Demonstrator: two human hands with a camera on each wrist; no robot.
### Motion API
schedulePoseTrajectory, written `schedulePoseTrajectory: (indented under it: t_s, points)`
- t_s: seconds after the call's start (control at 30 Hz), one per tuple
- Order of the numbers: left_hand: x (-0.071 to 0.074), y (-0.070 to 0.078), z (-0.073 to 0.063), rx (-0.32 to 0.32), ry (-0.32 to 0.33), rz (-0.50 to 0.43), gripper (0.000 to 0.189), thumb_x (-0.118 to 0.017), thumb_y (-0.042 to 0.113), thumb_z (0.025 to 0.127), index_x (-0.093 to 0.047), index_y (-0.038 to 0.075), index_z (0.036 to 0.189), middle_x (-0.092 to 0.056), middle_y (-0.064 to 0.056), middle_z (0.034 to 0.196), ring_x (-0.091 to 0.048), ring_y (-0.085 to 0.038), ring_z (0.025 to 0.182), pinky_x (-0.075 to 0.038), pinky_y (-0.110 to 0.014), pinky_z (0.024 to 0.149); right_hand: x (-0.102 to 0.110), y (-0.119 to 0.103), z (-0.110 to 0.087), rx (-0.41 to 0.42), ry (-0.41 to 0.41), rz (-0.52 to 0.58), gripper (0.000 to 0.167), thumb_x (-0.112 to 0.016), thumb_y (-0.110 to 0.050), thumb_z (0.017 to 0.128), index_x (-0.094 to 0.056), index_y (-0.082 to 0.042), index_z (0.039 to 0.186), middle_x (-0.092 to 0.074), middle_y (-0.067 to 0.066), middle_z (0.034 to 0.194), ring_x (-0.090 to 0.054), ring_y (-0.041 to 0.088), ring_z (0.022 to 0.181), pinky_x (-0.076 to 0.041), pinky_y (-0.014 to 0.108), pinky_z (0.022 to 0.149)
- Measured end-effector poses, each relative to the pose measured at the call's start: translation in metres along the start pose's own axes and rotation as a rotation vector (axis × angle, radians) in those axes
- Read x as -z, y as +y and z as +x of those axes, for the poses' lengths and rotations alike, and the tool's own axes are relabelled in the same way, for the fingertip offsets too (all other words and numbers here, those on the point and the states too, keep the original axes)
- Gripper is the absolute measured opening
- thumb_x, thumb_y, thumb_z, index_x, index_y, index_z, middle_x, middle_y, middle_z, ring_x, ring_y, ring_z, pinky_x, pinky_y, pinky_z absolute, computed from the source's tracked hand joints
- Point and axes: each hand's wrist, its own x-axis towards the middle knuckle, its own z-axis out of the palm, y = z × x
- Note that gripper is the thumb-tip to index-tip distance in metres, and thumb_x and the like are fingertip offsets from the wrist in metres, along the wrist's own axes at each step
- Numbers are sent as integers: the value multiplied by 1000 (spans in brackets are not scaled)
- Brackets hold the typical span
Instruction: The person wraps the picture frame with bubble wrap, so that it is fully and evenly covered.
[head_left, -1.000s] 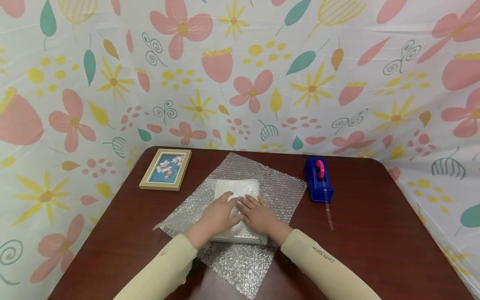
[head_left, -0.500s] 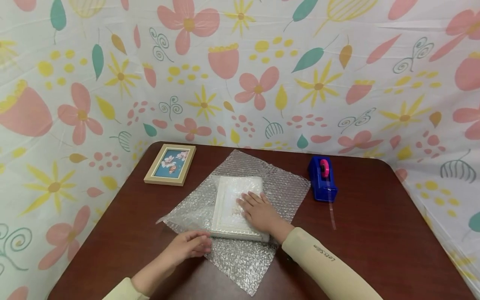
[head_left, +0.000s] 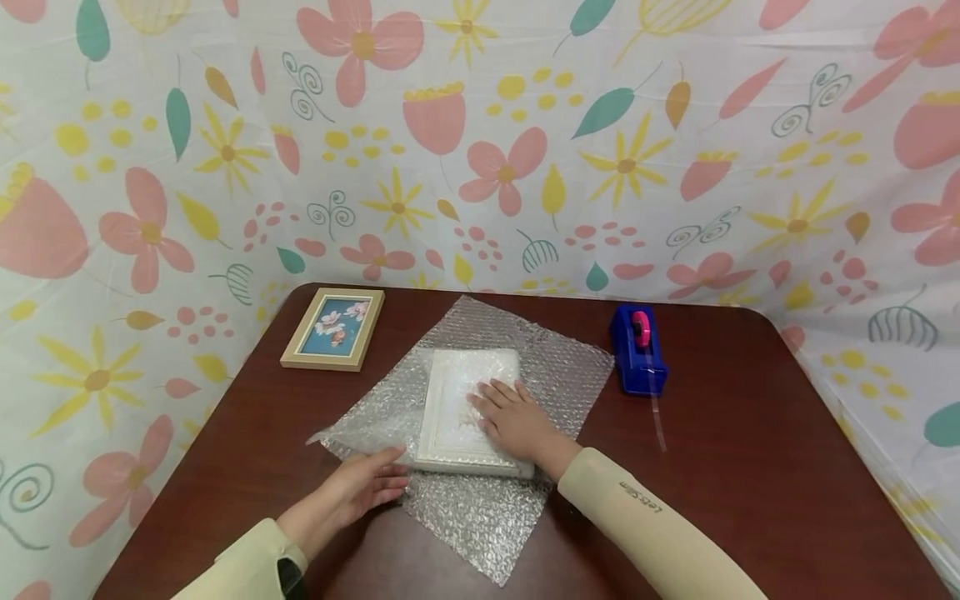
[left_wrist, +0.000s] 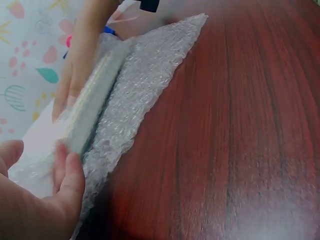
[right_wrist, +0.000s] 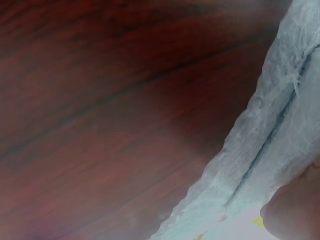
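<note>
A white rectangular picture frame point(head_left: 442, 417) lies flat on a diamond-laid sheet of bubble wrap point(head_left: 480, 521), and clear wrap covers at least part of it. My right hand point(head_left: 517, 425) rests with outstretched fingers on its upper face, right of the middle. By the frame's lower left corner is my left hand point(head_left: 363, 487), thumb above and fingers below, loosely spread at the wrap's edge. In the left wrist view the left fingers point(left_wrist: 70, 180) reach along the frame's side; whether they touch the wrap is unclear. The right wrist view shows only the wrap's border point(right_wrist: 250, 135) and a blurred bit of hand.
A blue tape dispenser point(head_left: 637, 358) with a pink core stands right of the wrap, a strip of tape point(head_left: 657, 425) hanging from its front. At the back left lies a wooden photo frame point(head_left: 333, 329) with a flower picture. A patterned cloth hangs behind the dark table point(head_left: 735, 467).
My left hand has lifted off the frame's top and moved down and left to its lower left corner. My right hand stays on the frame, shifted slightly right. The view swayed a little.
</note>
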Motion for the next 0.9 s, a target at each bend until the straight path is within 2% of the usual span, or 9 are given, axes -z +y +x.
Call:
schedulePoseTrajectory:
  t_s: [0.13,0.23,0.3,0.37,0.47,0.53,0.6,0.8,0.9]
  points:
    - [-6,0,6,-3,88,-8,20,-64,18,98,-54,1,94,-52,2,69,-53,-9,63,-54,-22,63,-1,-1,0,0,-10,8,52,-40,-33,111,-36,-18,160,-32,7,169,-26,31,159,-15,57,131]
    - [-10,0,8,-68,167,151,30,-65,21,96,-54,8,72,-47,5,56,-46,-8,54,-46,-22,56,-2,-2,0,-2,-14,4,52,-40,-33,111,-36,-19,161,-32,7,170,-25,31,160,-15,57,131]
    - [-14,2,9,-139,222,302,31,-65,24,95,-61,-1,78,-58,-4,62,-56,-16,61,-50,-28,62,-2,-2,0,-2,-11,7,52,-40,-33,111,-36,-19,160,-32,7,169,-26,31,160,-15,57,131]
    - [-17,5,8,-194,274,445,40,-65,27,94,-66,-13,95,-69,-21,83,-66,-31,79,-57,-38,75,-2,-2,-1,-3,-7,11,52,-40,-33,111,-36,-19,160,-32,7,169,-26,32,160,-15,57,131]
    - [-23,8,7,-242,294,523,61,-64,27,95,-52,-21,131,-60,-39,128,-60,-49,119,-53,-54,102,-2,-2,-2,-2,-1,22,52,-41,-32,111,-37,-18,160,-32,8,169,-26,32,159,-15,57,131]
    - [-26,8,8,-245,278,481,64,-62,27,97,-47,-21,137,-53,-41,139,-53,-52,130,-47,-59,110,-2,-1,-2,1,7,22,52,-42,-31,110,-38,-17,160,-33,9,169,-27,33,159,-15,58,131]
    - [-29,7,9,-258,250,380,62,-59,24,100,-44,-19,141,-50,-39,143,-50,-51,134,-43,-59,114,-2,-1,-3,-1,9,20,52,-43,-31,110,-38,-17,159,-34,9,169,-27,33,159,-15,59,131]
    - [-30,5,10,-216,144,-121,68,-48,32,109,-26,-14,154,-39,-30,159,-49,-31,141,-29,-53,127,-1,-1,-2,-17,2,14,51,-41,-32,111,-38,-18,160,-33,8,169,-26,32,159,-15,57,131]
    - [-20,6,5,-195,173,-284,75,-50,38,107,-22,-13,155,-59,-19,144,-61,-13,124,-26,-49,129,0,-2,-1,-16,7,19,51,-41,-32,111,-38,-19,160,-32,8,169,-25,31,160,-15,57,131]
